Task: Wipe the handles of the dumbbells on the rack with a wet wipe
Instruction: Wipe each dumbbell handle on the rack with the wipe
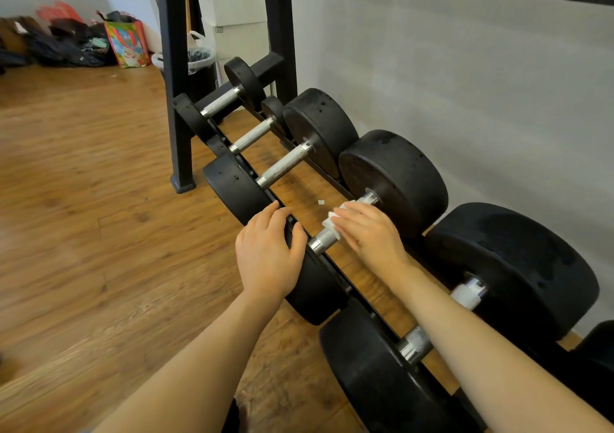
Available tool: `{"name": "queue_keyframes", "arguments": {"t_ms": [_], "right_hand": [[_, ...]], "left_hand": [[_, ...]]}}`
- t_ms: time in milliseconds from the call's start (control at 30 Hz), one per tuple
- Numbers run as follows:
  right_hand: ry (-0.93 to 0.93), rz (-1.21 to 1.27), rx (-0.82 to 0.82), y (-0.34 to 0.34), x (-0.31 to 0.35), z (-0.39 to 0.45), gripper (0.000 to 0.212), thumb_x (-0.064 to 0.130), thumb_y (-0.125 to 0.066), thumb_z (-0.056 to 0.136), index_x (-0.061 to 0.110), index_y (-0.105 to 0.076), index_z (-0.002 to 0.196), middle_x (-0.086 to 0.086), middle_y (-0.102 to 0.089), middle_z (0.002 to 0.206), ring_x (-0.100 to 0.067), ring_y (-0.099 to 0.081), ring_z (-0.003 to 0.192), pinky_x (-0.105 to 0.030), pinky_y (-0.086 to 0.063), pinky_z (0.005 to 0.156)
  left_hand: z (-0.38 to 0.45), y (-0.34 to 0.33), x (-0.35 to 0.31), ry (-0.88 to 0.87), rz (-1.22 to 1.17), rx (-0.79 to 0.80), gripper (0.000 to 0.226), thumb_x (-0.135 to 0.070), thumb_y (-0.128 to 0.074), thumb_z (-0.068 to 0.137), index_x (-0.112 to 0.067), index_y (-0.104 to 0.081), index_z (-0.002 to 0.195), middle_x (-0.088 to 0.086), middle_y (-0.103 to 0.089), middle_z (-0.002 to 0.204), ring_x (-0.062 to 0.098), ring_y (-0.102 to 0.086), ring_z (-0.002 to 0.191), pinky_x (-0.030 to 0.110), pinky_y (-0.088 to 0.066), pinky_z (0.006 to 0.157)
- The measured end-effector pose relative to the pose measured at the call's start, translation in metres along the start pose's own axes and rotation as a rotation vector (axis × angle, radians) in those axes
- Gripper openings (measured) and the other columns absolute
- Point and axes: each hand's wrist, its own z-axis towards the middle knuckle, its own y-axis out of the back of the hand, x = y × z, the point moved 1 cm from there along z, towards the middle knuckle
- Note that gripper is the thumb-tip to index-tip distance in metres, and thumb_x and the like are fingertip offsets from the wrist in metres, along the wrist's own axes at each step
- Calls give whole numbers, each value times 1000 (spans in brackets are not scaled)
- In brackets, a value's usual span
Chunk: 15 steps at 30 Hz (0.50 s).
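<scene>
Several black dumbbells with knurled steel handles lie in a row on a low black rack (335, 269). My right hand (367, 231) is wrapped over the handle (324, 239) of the fourth dumbbell from the far end, holding a white wet wipe (332, 218) against the steel. My left hand (269, 249) rests on that dumbbell's near black weight (315, 289), fingers curved over its top edge. The handles further away (285, 165) and nearer (415, 344) are bare.
The rack's black upright post (174, 100) stands at the far left on the wooden floor (83, 216). A grey wall (465, 100) runs behind the dumbbells. Bags (128, 42) and a bin (199, 57) sit at the back. A small white scrap (321, 202) lies under the rack.
</scene>
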Motion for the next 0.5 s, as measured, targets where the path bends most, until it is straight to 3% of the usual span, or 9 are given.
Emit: {"name": "queue_keyframes", "arguments": {"t_ms": [167, 233, 300, 500], "right_hand": [[-82, -13, -72, 2, -1, 2, 25, 16, -59, 90, 11, -71, 110, -4, -70, 113, -22, -60, 114, -39, -41, 105], [-14, -7, -21, -1, 3, 2, 26, 19, -55, 90, 11, -71, 110, -3, -70, 112, -22, -60, 113, -39, -40, 105], [62, -22, 20, 2, 5, 2, 25, 19, -56, 89, 13, -70, 109, -3, -69, 111, -22, -61, 112, -39, -39, 105], [33, -5, 73, 6, 1, 9, 22, 20, -64, 88, 17, -72, 107, -1, -71, 108, -21, -62, 111, -41, -38, 107]], "left_hand": [[0, 1, -1, -12, -10, -13, 64, -52, -25, 88, -19, -64, 127, 2, -57, 140, 20, -51, 129, 43, -40, 105], [0, 2, -2, -13, -9, -15, 65, -52, -25, 88, -18, -64, 127, 2, -57, 140, 20, -51, 129, 42, -39, 105], [0, 2, -2, -11, -12, -10, 65, -52, -25, 88, -18, -64, 127, 2, -57, 140, 20, -51, 129, 42, -39, 105], [0, 1, -2, -14, 0, -2, 65, -52, -24, 88, -19, -63, 128, 2, -56, 141, 20, -50, 130, 44, -40, 107]]}}
